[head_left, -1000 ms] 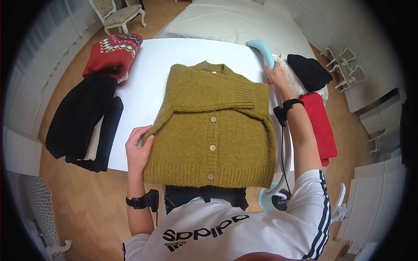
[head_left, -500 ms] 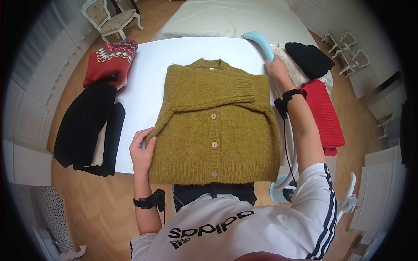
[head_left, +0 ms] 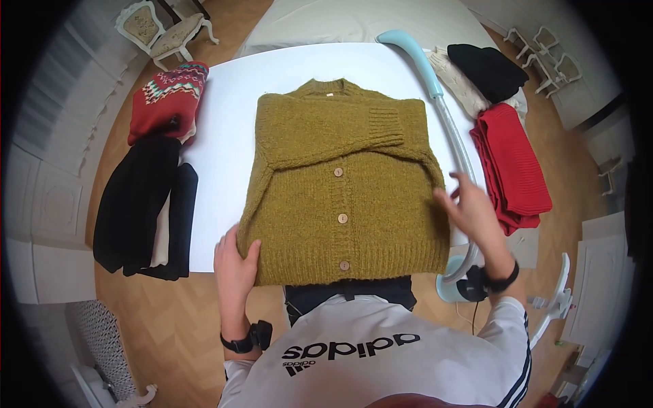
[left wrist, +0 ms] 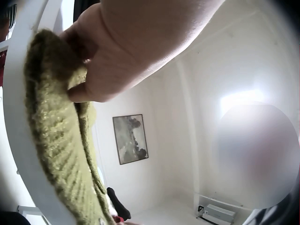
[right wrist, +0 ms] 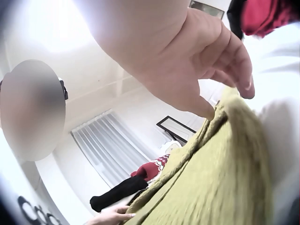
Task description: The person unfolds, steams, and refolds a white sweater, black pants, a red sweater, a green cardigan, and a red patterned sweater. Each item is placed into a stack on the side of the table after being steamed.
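**Olive cardigan (head_left: 299, 224) held at its left side**

The white table (head_left: 221, 122) carries the cardigan in its middle, hem at the near edge, collar short of the far one. White surface shows beyond the collar and as a strip on the left, up to black garments (head_left: 136, 204) along the left edge. A red knit (head_left: 513, 163) lies along the right edge. At the far left corner sits a patterned sweater (head_left: 163, 102); at the far right, a black garment (head_left: 486, 71) beside a cream knit (head_left: 457, 80). A hose (head_left: 454, 132) and light-blue handle (head_left: 415, 58) narrow the right-hand gap. The left hand (head_left: 237, 268) pinches the cardigan's side between thumb and fingers; the right hand (head_left: 476, 214), fingers spread and loosely bent, is at its right side.
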### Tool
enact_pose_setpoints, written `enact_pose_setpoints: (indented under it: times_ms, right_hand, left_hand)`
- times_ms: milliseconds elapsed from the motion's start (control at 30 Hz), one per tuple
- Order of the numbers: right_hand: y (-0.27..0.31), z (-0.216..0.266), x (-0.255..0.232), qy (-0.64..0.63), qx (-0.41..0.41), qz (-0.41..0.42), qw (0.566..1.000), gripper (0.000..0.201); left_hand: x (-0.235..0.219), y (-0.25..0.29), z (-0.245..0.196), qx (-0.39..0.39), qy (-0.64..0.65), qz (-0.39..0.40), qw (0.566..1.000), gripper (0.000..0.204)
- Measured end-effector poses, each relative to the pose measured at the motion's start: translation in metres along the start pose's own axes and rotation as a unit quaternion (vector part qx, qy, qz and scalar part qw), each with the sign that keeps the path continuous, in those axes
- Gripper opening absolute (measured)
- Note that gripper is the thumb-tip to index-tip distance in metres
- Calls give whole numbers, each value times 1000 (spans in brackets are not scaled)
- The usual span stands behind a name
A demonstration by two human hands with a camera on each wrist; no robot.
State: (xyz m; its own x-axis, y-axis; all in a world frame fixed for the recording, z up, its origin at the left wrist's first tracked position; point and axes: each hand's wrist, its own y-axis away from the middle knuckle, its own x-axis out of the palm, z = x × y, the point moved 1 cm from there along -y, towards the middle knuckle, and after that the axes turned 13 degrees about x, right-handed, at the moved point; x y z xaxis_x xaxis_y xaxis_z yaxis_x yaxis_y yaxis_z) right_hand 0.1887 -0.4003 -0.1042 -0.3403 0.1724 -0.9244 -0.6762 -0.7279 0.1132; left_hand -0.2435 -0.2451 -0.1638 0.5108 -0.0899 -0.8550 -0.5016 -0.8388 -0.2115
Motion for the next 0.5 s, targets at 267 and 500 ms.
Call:
enact_pose_setpoints:
  times_ms: [267,500]
  right_hand:
    - [73,-13,35,-484,97,112,862,82]
    - [64,-35,0,-712,-29,196,674,62]
  left_hand:
    - [-27,0,-8,-58,414,-29,908,59]
    - [-43,11,69,107,822,66,556,48]
